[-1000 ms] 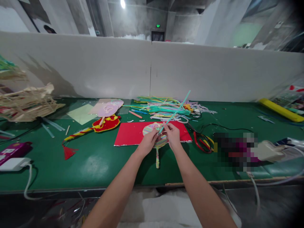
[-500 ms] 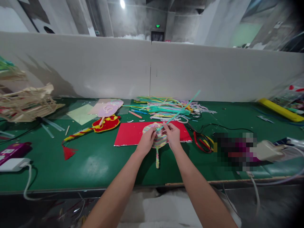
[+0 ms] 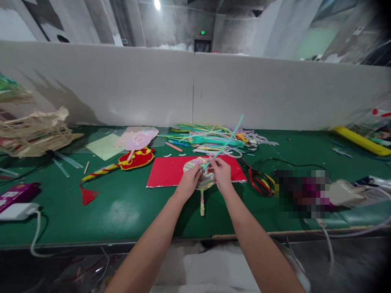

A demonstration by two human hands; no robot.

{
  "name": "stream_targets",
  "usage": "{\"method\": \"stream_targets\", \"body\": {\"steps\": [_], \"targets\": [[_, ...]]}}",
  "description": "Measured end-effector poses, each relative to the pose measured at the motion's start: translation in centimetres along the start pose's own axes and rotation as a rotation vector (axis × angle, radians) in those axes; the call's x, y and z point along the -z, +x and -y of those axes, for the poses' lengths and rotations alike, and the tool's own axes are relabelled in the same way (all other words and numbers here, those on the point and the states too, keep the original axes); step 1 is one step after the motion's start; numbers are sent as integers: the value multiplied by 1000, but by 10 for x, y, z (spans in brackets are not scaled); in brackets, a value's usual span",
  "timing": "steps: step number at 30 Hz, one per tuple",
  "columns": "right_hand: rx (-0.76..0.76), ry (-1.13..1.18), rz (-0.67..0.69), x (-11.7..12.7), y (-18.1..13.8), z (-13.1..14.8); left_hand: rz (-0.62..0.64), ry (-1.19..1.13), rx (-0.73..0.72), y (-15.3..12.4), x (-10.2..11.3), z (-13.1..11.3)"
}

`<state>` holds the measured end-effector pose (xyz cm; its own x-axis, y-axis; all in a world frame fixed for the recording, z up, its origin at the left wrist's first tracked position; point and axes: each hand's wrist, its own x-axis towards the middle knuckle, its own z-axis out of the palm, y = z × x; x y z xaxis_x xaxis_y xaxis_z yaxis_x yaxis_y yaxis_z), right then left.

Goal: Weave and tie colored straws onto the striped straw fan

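A turquoise pipe cleaner (image 3: 228,140) slants up and to the right from between my fingertips. My right hand (image 3: 222,173) pinches it, and my left hand (image 3: 190,177) is closed at its lower end, fingers pressed together. Beneath both hands lies a round fan (image 3: 207,183) covered in pastel striped pipe cleaners, its handle pointing toward me. The fan rests over a red board (image 3: 166,171). My fingers hide part of the fan's middle, and the pipe cleaner's lowest tip is hard to make out.
Behind the board lies a heap of loose pipe cleaners (image 3: 210,140). A red and yellow fan with tassel (image 3: 136,159) lies left, near a pale green paper sheet (image 3: 105,147). Red-handled pliers (image 3: 259,183) lie right. A stick model (image 3: 33,132) stands far left; a white partition (image 3: 122,89) closes the back.
The free upper end of the turquoise pipe cleaner has swung left and stands a little steeper. Both hands have stayed nearly in place over the fan.
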<state>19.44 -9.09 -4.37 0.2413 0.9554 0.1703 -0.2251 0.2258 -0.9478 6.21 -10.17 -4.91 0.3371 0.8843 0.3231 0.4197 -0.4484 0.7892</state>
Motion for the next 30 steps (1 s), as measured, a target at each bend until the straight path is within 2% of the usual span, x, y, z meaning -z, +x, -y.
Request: {"method": "stream_targets", "body": {"steps": [30], "targets": [[-29, 5, 6, 1, 2, -4, 89, 30, -53, -1, 0, 1]]}}
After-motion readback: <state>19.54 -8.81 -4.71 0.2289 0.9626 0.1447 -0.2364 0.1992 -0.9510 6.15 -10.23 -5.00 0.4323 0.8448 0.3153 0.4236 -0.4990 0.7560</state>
